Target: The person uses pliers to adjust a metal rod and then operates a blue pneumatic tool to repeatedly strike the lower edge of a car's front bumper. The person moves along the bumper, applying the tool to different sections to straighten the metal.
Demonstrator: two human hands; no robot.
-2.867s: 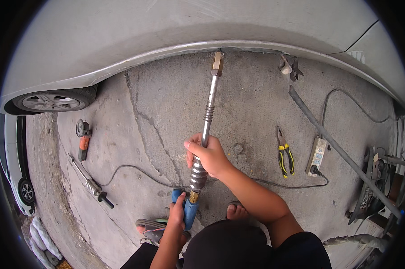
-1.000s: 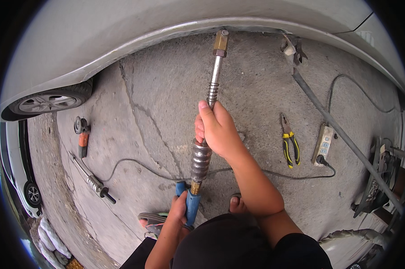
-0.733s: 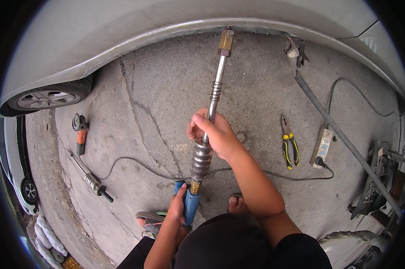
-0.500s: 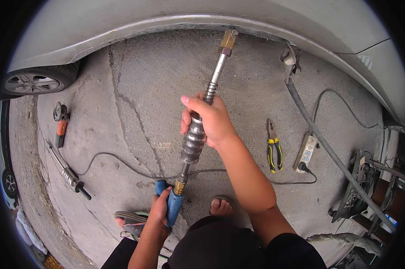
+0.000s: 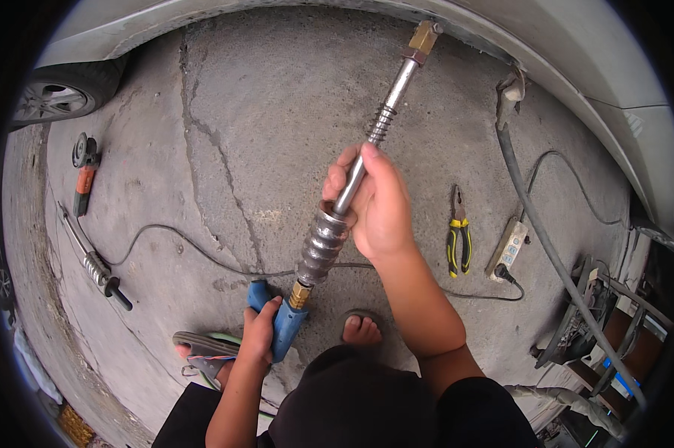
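The right hand (image 5: 378,205) grasps the slide hammer (image 5: 352,187) at its ribbed weight (image 5: 322,250). The left hand (image 5: 259,332) grips the blue handle (image 5: 281,328). Yellow pliers (image 5: 458,239) lie just right of the right hand.

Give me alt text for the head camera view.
A person's right hand grasps the shaft of a long metal slide-hammer tool aimed at a silver car, while the left hand holds its blue handle above cracked concrete.

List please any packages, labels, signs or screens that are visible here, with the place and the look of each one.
None can be made out: no package, sign or screen.
Power strip: on the concrete at the right, beside the yellow-handled pliers; long, pale, with blue switches; any label is too small to tell.
Slide hammer: held in the right hand and left hand; bare metal, blue grip, no label seen.
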